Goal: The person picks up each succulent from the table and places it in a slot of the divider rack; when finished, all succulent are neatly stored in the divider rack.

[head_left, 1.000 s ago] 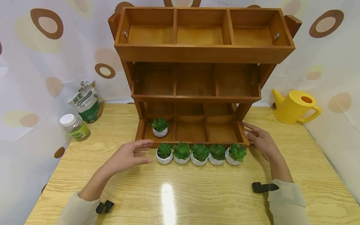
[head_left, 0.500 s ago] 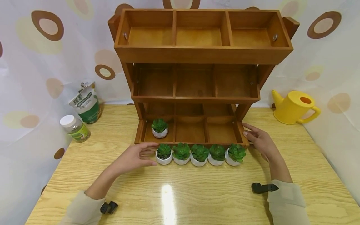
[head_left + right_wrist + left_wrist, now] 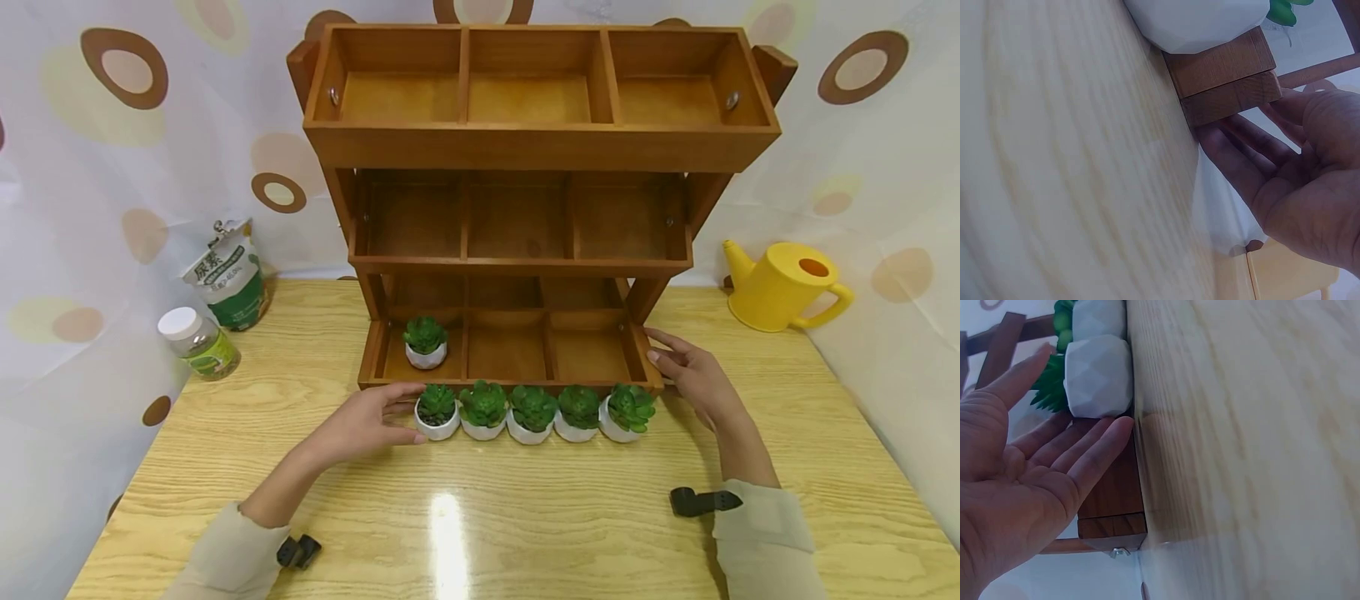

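Note:
In the head view, several small succulents in white faceted pots stand in a row before a brown wooden three-tier shelf [image 3: 540, 150]. My left hand [image 3: 360, 427] is at the leftmost potted succulent [image 3: 437, 412], thumb in front and fingers towards its back. In the left wrist view the fingers are extended; fingertips reach the white pot [image 3: 1099, 378], while the thumb is apart from it. My right hand [image 3: 699, 379] touches the right end of the shelf's bottom tier, its fingers against the wood in the right wrist view. Another potted succulent [image 3: 426, 343] sits in the bottom tier's left compartment.
A yellow watering can [image 3: 783, 287] stands on the table at the back right. On the left are a white-capped jar [image 3: 201, 343] and a clipped green-and-white bag [image 3: 231, 279]. A patterned cloth [image 3: 75, 208] hangs behind the table.
My left hand has moved right, up to the leftmost potted succulent in the row. My right hand has stayed at the shelf's end.

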`<state>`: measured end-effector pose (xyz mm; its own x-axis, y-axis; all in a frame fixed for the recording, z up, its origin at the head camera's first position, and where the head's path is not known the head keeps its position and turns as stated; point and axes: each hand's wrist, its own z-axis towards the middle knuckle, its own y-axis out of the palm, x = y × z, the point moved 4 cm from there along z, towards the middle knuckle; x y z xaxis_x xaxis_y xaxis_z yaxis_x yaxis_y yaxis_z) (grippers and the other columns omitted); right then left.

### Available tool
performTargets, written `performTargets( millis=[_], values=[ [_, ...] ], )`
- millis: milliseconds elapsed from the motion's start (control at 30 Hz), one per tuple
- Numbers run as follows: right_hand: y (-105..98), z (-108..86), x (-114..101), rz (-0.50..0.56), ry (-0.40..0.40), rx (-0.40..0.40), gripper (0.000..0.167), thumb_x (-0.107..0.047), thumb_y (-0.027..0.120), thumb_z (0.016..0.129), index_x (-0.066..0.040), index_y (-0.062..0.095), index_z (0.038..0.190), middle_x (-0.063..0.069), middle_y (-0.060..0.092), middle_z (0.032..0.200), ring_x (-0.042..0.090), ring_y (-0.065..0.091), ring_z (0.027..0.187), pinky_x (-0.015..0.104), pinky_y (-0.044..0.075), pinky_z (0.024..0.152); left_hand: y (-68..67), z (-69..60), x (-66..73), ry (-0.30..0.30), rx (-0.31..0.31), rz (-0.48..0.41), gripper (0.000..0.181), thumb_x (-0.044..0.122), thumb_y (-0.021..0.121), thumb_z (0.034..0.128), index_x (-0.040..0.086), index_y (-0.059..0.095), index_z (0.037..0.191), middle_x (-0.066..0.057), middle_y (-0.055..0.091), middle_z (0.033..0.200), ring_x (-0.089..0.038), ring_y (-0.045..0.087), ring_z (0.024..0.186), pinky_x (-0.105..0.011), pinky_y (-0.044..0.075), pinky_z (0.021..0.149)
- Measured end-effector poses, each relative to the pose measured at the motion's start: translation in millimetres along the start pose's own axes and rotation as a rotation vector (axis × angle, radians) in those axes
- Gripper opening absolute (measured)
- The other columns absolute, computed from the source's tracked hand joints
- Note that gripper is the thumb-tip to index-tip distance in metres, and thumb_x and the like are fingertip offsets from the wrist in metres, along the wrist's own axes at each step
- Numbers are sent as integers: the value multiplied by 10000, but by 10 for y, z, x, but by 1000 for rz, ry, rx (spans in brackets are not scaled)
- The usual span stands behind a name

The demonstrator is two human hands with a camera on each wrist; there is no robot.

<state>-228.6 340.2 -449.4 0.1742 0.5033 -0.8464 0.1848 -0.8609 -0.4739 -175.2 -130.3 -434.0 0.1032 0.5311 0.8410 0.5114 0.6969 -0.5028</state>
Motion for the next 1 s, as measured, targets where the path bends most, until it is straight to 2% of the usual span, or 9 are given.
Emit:
performTargets(
  millis=[200,433,667,800,900,1000],
  values=[
    [15,-14,-15,4,2,-6,597,-394,438,1089,-223,248,1629,259,429,1554,437,499,1374,381,582,941,9,13,15,-23,39,51,738,280,810,877,94,477,1509,-133,523,1518,-335,577,1331,-448,533,1020],
    [-1,-7,0,-9,5,-1,603,-414,436,1085,-233,251,1628,246,425,1563,426,493,1384,395,572,963,16,34,27,-32,50,71,727,273,809,879,93,486,1505,-125,533,1511,-326,581,1327,-461,525,1029],
    [24,2,37,-7,15,-10,594,-395,426,1092,-238,234,1631,253,418,1563,434,488,1388,444,552,997,55,64,14,-54,81,117,719,280,838,846,103,532,1471,-109,637,1393,-289,633,1255,-432,550,977],
    [23,-22,24,-10,8,-8,609,-424,439,1082,-232,250,1628,250,438,1553,423,511,1369,381,569,969,74,81,23,-40,91,170,723,317,853,825,105,559,1450,-76,671,1327,-234,659,1167,-406,554,939],
    [8,-30,-2,-7,-5,-8,619,-441,450,1074,-229,265,1625,243,456,1543,378,545,1344,307,582,923,71,96,45,-15,93,233,727,359,854,815,121,573,1442,-68,664,1340,-196,644,1122,-410,539,931],
    [-2,-28,-17,-7,-5,-9,619,-441,453,1072,-231,267,1624,238,460,1542,327,567,1329,299,581,922,77,110,64,0,77,266,728,376,853,814,140,575,1444,-72,662,1355,-191,666,1088,-407,550,921]
  ],
)
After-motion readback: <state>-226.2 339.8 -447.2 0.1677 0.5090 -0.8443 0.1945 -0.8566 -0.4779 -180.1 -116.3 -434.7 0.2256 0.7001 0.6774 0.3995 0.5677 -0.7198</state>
